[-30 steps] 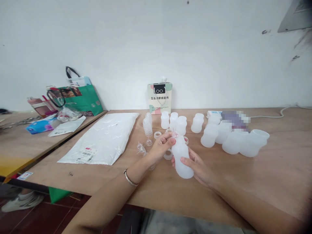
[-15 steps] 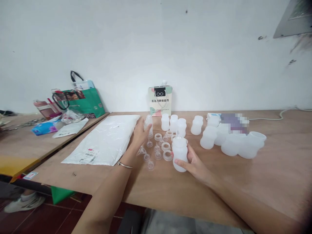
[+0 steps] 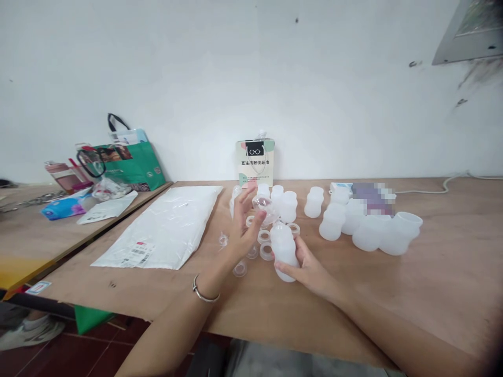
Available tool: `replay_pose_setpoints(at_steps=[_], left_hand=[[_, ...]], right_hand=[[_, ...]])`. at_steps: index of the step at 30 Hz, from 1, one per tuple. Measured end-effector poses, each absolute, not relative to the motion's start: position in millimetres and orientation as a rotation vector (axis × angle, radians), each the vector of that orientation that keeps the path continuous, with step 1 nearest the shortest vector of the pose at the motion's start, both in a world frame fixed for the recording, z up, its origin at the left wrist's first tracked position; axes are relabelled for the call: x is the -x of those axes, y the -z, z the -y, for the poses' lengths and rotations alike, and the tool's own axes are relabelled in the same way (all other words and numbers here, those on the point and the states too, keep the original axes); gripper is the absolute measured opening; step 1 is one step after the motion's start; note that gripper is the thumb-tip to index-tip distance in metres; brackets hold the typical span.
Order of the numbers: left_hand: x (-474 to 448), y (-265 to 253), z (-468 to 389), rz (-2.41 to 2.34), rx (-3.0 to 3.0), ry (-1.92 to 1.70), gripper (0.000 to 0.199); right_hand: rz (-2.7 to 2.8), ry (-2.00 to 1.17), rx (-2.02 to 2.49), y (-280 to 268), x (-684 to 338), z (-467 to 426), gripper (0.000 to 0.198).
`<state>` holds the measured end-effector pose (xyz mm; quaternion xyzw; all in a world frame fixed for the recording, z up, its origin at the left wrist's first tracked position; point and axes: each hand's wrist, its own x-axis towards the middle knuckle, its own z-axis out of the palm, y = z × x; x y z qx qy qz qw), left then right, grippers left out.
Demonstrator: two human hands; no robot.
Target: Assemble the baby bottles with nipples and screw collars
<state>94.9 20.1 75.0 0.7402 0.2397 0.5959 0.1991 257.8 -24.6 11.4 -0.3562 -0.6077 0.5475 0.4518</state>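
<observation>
My right hand [image 3: 302, 264] is wrapped round a frosted white baby bottle [image 3: 284, 248], which leans slightly left above the table's front part. A clear nipple tip seems to show at its top. My left hand [image 3: 244, 225] grips a clear dome-shaped bottle cap [image 3: 264, 208] between thumb and fingers, just above and left of that bottle's top. Under and beside my left hand lie several clear silicone nipples [image 3: 240, 268] and translucent collar rings [image 3: 266, 251]. Stacked clear caps [image 3: 235, 195] stand behind the hand, partly hidden by it.
Several frosted bottles [image 3: 290, 207] stand at the back, with more bottles [image 3: 398, 235] grouped at right. A white mailing bag [image 3: 168, 220] lies at left. A paper gift bag [image 3: 255, 162] stands against the wall. On the left table sit a green bag [image 3: 141, 162] and a tissue pack [image 3: 65, 205].
My left hand has moved right from the stacked caps with a clear cap in it, close to the bottle. The bottle in my right hand has tilted a little left.
</observation>
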Motion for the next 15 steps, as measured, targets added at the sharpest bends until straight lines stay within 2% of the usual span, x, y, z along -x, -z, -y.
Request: replay_pose_setpoints(at_steps=[6,15], left_hand=[[-97,-66,-17,-0.761,-2.393,-1.421,0.036],[-112,-47,-14,-0.66,-2.123,-1.482,0.035]], right_hand=[[1.524,-1.258,0.907,-13,-257,24,0.057],[1.572,-1.06,0.903,-7,-259,29,0.054]])
